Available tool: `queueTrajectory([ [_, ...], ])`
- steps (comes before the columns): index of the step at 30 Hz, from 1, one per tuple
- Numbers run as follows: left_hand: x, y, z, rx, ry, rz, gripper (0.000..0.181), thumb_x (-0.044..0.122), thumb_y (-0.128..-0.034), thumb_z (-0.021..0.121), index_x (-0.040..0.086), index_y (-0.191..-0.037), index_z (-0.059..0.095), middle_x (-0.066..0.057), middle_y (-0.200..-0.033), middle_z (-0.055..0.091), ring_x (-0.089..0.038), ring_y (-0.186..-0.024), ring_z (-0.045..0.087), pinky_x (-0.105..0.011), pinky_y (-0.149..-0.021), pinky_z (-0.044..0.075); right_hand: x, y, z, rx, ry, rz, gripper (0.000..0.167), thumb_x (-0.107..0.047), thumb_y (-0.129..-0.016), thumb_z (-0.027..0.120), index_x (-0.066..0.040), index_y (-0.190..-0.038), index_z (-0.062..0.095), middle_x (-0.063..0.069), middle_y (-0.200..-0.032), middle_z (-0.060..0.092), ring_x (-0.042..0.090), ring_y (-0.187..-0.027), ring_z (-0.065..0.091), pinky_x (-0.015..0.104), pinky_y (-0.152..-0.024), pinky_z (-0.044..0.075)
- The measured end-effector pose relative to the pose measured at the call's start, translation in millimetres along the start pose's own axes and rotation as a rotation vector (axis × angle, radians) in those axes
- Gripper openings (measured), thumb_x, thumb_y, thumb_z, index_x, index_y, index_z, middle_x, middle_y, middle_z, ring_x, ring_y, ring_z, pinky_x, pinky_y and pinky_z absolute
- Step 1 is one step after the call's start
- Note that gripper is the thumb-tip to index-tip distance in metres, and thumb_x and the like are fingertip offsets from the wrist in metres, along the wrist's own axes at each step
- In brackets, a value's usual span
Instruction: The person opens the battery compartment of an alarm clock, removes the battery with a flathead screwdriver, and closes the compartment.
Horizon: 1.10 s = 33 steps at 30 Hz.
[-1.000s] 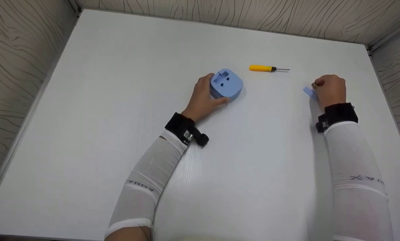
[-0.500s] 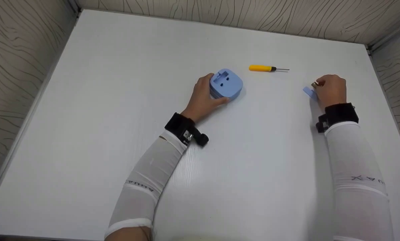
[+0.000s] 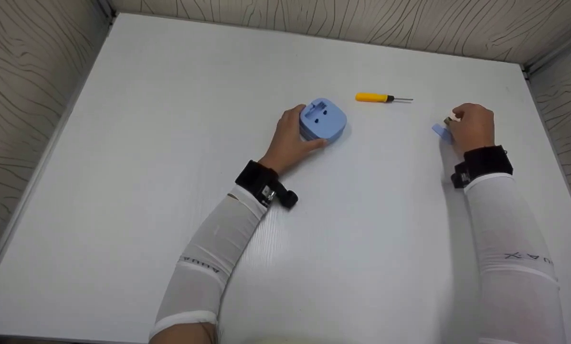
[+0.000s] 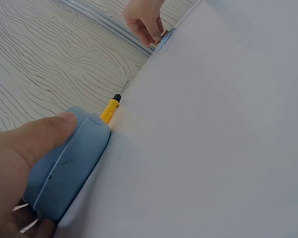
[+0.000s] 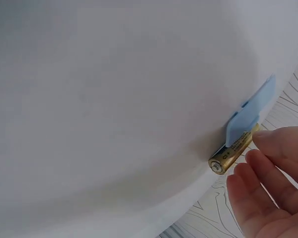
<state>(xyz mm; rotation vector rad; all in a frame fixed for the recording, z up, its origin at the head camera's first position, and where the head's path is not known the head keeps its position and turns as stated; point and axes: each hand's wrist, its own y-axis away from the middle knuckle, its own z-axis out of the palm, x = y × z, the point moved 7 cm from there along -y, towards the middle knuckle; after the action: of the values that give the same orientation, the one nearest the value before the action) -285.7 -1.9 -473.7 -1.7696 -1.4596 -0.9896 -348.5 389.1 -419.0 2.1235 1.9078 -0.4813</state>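
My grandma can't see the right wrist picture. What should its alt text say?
A person's right hand, fingers slightly bent, is close beside a gold cylindrical battery on a white table. A thin blue plastic piece sits next to the battery, and a beige line-patterned panel shows past the table's edge.
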Motion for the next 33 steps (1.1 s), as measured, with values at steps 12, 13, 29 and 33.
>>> queueTrajectory([
  [12,-0.1,0.3,-1.1,0.009,0.008,0.002,0.098,0.041,-0.0846,0.083,0.005,-0.157,0.027,-0.013,-0.154,0.036,-0.022,-0.14,0.036,-0.031,-0.115,0.031,-34.7,2.0,2.9,-0.004,-0.025,-0.097,0.037,0.006,-0.091,0.055,0.016,-0.125,0.061,0.037,-0.116,0.062,0.047,-0.107,0.056,0.055,-0.092,0.044],
  [13,-0.3,0.2,-1.1,0.01,0.008,0.002,0.098,0.041,-0.0846,0.083,0.005,-0.157,0.027,-0.013,-0.154,0.036,-0.022,-0.14,0.036,-0.031,-0.115,0.031,-39.6,2.8,4.6,-0.01,-0.028,-0.111,0.036,0.006,-0.091,0.055,0.016,-0.125,0.061,0.037,-0.116,0.062,0.047,-0.107,0.057,0.055,-0.092,0.044],
  [29,0.3,0.5,0.4,-0.001,0.001,0.005,0.098,0.04,-0.0862,0.081,0.005,-0.157,0.024,-0.013,-0.155,0.034,-0.023,-0.141,0.034,-0.033,-0.116,0.03,-93.7,18.4,24.4,-0.112,-0.108,-0.182,0.04,0.005,-0.093,0.063,0.01,-0.132,0.06,0.032,-0.127,0.059,0.045,-0.115,0.057,0.054,-0.099,0.047],
  [33,0.1,0.4,0.5,-0.002,0.001,0.005,0.098,0.041,-0.0863,0.081,0.006,-0.157,0.024,-0.013,-0.156,0.034,-0.023,-0.141,0.033,-0.033,-0.116,0.03,-103.0,24.1,31.1,-0.14,-0.137,-0.224,0.042,0.005,-0.092,0.065,0.01,-0.134,0.058,0.031,-0.129,0.058,0.045,-0.115,0.057,0.054,-0.101,0.046],
])
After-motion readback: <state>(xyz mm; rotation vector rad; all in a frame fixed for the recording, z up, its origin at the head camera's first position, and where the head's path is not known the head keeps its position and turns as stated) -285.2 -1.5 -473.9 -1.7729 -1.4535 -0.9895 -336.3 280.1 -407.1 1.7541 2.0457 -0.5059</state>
